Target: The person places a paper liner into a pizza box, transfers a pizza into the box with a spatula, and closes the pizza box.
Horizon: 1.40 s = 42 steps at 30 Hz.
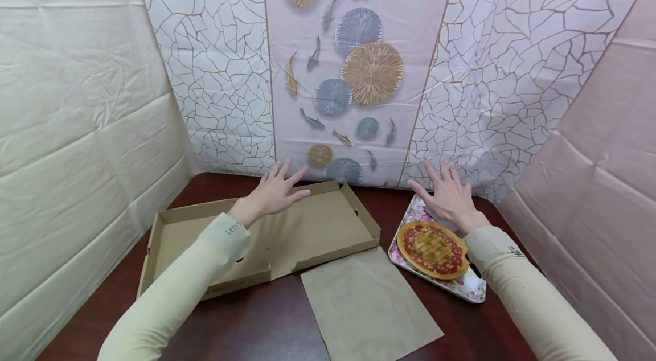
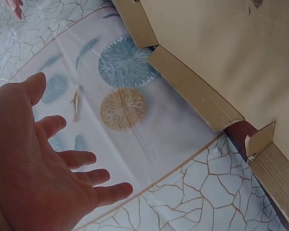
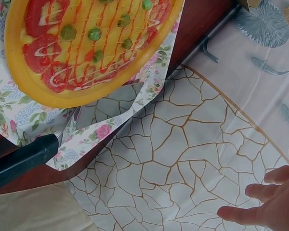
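Both hands are raised with fingers spread and hold nothing. My left hand (image 1: 273, 193) hovers over the opened cardboard pizza box (image 1: 323, 221); its palm and straight fingers (image 2: 113, 194) show in the left wrist view. Above the far end of a floral tray (image 1: 474, 291) is my right hand (image 1: 451, 197). On that tray lies a pizza (image 1: 433, 250) with a raised yellow crust, red slices and green bits. Partly under the pizza in the right wrist view is a metal-bladed server with a black handle (image 3: 26, 161).
A flat brown sheet (image 1: 369, 304) lies on the dark red table (image 1: 246, 321), in front of the box and left of the tray. A patterned cloth (image 1: 220, 65) hangs behind the table. Pale cloth walls (image 1: 77, 122) stand at both sides.
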### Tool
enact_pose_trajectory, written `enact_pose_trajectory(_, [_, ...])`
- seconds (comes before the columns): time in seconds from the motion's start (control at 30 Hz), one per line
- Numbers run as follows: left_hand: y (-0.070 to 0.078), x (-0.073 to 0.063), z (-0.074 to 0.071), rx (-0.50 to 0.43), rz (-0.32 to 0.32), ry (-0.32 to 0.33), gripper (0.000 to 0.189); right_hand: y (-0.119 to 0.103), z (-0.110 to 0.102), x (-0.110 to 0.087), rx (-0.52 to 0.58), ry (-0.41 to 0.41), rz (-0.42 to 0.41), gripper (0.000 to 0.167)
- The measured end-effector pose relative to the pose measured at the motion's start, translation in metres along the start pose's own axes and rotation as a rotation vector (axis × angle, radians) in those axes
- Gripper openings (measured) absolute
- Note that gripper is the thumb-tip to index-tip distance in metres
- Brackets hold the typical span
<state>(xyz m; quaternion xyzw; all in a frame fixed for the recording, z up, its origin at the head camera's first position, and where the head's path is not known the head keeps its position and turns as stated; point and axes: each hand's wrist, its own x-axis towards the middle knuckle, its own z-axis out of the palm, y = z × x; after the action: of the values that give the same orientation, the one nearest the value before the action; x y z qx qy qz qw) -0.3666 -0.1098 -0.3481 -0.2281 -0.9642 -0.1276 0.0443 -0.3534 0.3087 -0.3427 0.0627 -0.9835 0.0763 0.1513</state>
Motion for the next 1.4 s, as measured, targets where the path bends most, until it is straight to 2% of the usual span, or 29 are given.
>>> enact_pose_trajectory(0.67, [0.017,0.002,0.013,-0.007,0.087,0.000,0.063,-0.001,0.002,-0.001,-0.005,0.017,-0.018,0.082])
enact_pose_trajectory(0.9, [0.021,0.002,0.016,0.025,0.112,-0.003,0.064,-0.001,0.001,-0.001,-0.002,0.022,-0.018,0.081])
enact_pose_trajectory(1.4, [0.033,0.000,0.019,0.050,0.121,-0.029,0.063,-0.001,-0.002,-0.002,-0.006,0.016,-0.012,0.082])
